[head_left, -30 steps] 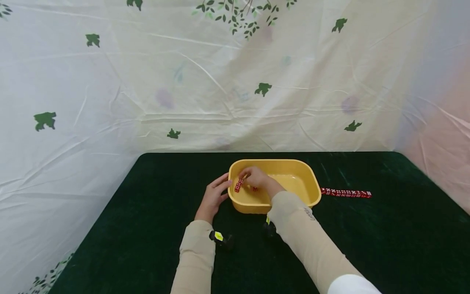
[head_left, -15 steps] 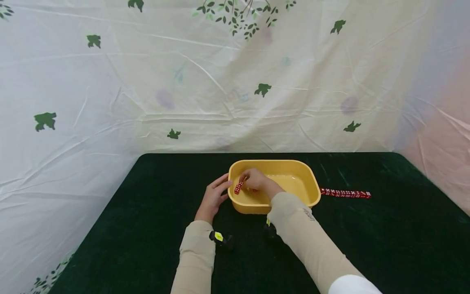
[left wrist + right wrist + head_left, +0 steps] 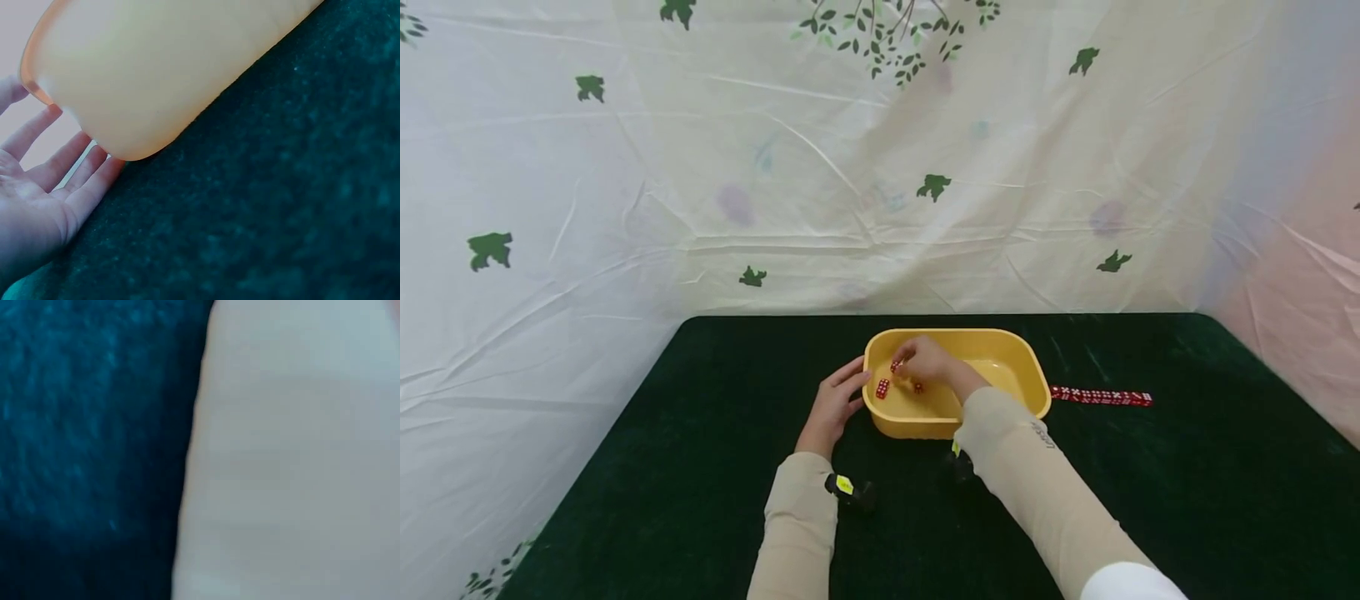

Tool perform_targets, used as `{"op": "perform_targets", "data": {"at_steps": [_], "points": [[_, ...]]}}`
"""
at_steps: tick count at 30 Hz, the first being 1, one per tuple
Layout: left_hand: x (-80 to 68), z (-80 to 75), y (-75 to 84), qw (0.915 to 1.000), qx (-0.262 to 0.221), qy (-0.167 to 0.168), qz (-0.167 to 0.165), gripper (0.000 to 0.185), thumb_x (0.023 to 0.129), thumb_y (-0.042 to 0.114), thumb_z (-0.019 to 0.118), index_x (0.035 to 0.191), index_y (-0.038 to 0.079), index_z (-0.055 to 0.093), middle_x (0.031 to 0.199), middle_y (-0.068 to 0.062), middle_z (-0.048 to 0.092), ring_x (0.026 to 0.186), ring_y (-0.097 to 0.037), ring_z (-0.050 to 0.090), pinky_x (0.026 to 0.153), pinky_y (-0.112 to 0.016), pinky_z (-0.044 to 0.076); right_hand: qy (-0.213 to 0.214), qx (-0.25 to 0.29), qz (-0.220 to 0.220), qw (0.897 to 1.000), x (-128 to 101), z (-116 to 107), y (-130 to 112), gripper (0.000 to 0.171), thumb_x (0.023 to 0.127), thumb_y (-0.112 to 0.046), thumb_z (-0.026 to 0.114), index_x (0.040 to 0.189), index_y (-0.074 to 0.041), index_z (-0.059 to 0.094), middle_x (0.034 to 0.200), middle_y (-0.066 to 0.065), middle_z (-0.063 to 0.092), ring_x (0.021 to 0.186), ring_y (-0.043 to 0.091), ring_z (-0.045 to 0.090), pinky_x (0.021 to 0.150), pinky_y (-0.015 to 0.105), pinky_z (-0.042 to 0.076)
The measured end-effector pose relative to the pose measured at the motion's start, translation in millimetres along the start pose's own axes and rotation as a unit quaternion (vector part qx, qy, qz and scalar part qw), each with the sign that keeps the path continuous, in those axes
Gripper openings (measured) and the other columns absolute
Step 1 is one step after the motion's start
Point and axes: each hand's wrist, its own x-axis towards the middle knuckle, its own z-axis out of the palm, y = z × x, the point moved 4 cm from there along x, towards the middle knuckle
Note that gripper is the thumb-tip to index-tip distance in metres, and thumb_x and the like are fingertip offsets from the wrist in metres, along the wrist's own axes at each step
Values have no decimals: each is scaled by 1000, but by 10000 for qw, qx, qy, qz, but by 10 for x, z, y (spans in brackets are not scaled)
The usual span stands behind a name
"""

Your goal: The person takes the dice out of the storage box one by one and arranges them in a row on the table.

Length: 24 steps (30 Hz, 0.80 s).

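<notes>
A yellow plastic tub stands on the dark green cloth. My right hand reaches into its left half, fingers curled, and pinches a small red die. Two more red dice lie loose on the tub floor just below that hand. My left hand rests with straight fingers against the tub's outer left wall. The left wrist view shows those fingers touching the tub's rounded corner. The right wrist view is blurred: a pale surface beside dark cloth.
A straight row of several red dice lies on the cloth right of the tub. The green table is walled by white sheeting with leaf prints at the back and both sides.
My right hand held a short stick of red dice at the tub's left wall. Part of it now lies on the tub floor; the hand has lifted slightly with one die.
</notes>
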Motion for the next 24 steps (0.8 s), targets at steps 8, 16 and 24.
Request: {"op": "perform_targets", "data": {"at_steps": [8,16,24], "points": [[16,14,-13,10000,-70,22,-19,38,82,20,58,119,14,53,122,-3,48,107,-18,45,85,-39,39,337,-251,-524,9977,-98,-277,-18,13,78,-4,60,88,3,62,79,7,59,72,18,50,66,26,44],[16,-4,4,10000,-55,51,-9,38,82,19,59,119,14,53,122,-2,47,107,-18,44,85,-39,39,658,-513,-502,9952,-223,-570,-15,18,78,-12,61,92,1,61,86,8,58,78,20,49,70,29,42],[33,14,-4,10000,-12,37,-35,37,82,20,58,118,15,53,121,-2,48,106,-18,45,86,-39,39,781,-283,-204,9963,-398,-840,105,17,82,-11,58,94,1,58,89,11,56,79,23,49,72,33,44]]}}
